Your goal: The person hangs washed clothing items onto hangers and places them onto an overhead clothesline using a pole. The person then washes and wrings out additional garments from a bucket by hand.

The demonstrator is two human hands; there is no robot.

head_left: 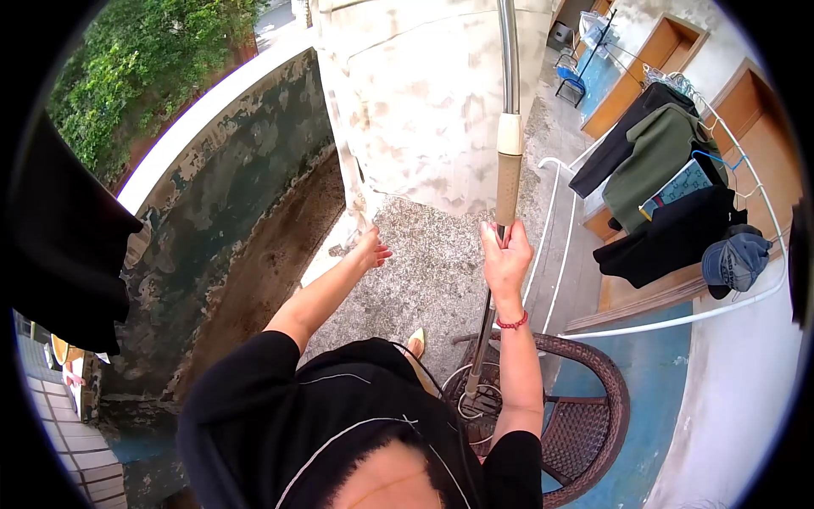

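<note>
A large pale sheet of cloth [424, 110] with mottled light-brown patches hangs in front of me. My left hand [370, 248] is at its lower left edge; thumb and forefinger appear pinched on the cloth, the other fingers loosely curled. My right hand [507, 259] is wrapped round a metal pole [510, 59], just below its beige sleeve [508, 165]. The pole stands nearly upright, passing in front of the cloth. Its lower end reaches down by a brown wicker chair [612, 382], where pale loops of cord or wire lie. The pole's top is out of view.
A curved low wall [229, 161] with peeling dark paint runs along the left, trees beyond it. At right, a white drying rack [773, 199] holds a green garment [657, 161], dark clothes and a blue cap [736, 261]. Dark fabric [68, 246] hangs at far left.
</note>
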